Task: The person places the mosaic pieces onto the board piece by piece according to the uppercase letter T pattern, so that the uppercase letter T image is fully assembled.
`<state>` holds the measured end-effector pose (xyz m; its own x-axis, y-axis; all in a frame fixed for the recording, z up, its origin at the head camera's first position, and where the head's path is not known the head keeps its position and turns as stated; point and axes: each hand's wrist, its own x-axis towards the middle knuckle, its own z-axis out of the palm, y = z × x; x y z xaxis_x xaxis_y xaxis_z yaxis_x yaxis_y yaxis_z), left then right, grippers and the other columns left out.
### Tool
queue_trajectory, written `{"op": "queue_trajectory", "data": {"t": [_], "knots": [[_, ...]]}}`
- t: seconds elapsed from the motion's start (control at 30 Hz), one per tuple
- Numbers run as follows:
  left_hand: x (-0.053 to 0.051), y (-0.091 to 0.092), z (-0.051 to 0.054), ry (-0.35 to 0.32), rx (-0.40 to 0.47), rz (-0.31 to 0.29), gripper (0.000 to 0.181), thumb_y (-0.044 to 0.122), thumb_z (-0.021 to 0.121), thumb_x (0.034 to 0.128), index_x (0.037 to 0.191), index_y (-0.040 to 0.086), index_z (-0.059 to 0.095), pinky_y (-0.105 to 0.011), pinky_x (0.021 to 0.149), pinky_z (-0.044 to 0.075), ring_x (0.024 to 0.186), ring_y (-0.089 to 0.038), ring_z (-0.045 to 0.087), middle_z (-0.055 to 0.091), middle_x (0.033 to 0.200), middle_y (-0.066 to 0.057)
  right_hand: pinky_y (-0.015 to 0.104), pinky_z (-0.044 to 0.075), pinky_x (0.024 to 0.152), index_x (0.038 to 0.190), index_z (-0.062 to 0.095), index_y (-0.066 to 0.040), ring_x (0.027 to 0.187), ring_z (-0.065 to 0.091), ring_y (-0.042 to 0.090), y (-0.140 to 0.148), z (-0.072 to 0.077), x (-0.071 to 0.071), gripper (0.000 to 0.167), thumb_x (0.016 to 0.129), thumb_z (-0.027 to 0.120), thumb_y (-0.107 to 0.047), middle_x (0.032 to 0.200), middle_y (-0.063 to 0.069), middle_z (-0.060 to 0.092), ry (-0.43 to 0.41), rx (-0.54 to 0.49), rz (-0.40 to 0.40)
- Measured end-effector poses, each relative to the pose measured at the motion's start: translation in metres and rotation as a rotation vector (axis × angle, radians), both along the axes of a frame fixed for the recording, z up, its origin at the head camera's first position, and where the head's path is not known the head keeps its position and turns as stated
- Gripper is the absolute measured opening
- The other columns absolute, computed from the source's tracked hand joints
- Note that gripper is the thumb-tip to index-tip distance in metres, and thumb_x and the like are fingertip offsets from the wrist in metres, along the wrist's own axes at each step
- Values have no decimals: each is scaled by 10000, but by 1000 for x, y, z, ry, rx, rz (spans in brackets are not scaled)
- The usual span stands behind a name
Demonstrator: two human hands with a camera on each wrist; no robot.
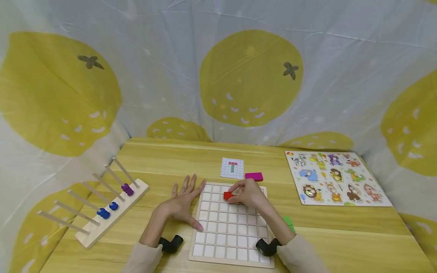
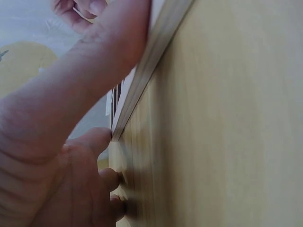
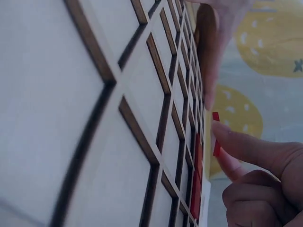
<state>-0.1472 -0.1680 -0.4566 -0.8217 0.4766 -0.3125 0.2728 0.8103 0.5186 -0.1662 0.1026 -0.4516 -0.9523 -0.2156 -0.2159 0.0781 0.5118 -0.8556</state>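
A wooden grid board (image 1: 212, 238) with pale square cells lies before me. My right hand (image 1: 250, 194) pinches a small red square tile (image 1: 227, 195) between thumb and fingertip, over the far rows. In the right wrist view this tile (image 3: 217, 150) is held apart from the board, and red tiles (image 3: 195, 194) sit in cells beneath; the hand partly covers them in the head view. My left hand (image 1: 181, 204) rests along the board's left edge, fingers spread and thumb touching the near part of that side. Its index fingertip touches the far left corner in the left wrist view.
Beyond the board lie a pattern card (image 1: 224, 173) with a red and green T and a magenta block (image 1: 254, 176). Green pieces (image 1: 288, 223) show beside the right forearm. A peg stand (image 1: 117, 212) with beads stands left; an animal puzzle (image 1: 296, 182) lies right.
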Motion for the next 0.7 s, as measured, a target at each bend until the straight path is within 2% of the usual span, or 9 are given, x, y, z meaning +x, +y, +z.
{"op": "queue_trajectory", "data": {"t": [0.3,0.47,0.7], "knots": [[-1,1,-1,1,7,1,1458,532,967,602,1678,148,60,-754,1214,-119,1581,-472,-174,-157,1711,-248,236,261,486,902,787,-70,500,324,110,-11,-3,3,245,701,927,-48,524,-29,382,15,76,-5],[-1,2,-1,-2,10,-1,1455,532,966,608,1677,146,57,-755,1215,-114,1582,-472,-174,-157,1712,-249,243,258,493,917,792,-82,507,324,123,-8,-3,1,270,692,939,-66,534,-24,380,12,64,-7],[-2,1,-2,-10,12,7,1457,523,970,604,1678,153,58,-748,1217,-125,1582,-463,-184,-165,1714,-236,227,263,503,914,824,-78,529,335,122,-6,-5,-1,246,695,924,-32,528,-21,413,46,30,41]]}}
